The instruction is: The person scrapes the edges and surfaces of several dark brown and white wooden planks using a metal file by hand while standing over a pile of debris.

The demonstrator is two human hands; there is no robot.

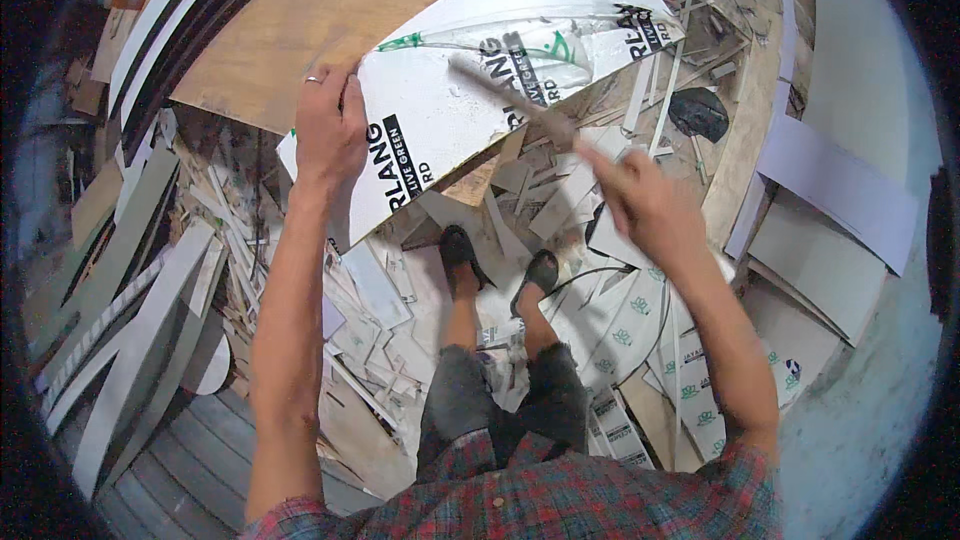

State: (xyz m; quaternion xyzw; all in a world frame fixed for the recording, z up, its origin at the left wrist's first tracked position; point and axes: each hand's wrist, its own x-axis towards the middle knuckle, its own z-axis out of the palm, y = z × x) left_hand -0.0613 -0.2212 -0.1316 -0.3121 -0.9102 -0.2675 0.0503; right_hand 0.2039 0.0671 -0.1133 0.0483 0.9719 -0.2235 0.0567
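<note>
A white board (430,100) with printed protective film and black and green markings lies at a slant in front of me. My left hand (335,130) grips its left end, with the fingers folded over the edge. In my right hand (645,200) is a long, narrow, grey-brown file (515,102), smeared by motion. The fingers are closed round its handle end. The blade points up and left across the board's near edge. Whether it touches that edge I cannot tell.
A brown wooden panel (270,50) lies beneath and beyond the board. Offcuts and strips (370,340) litter the floor round my feet. Long boards (150,340) lean at the left. Pale sheets (815,240) are stacked at the right, near a black crumpled thing (698,113).
</note>
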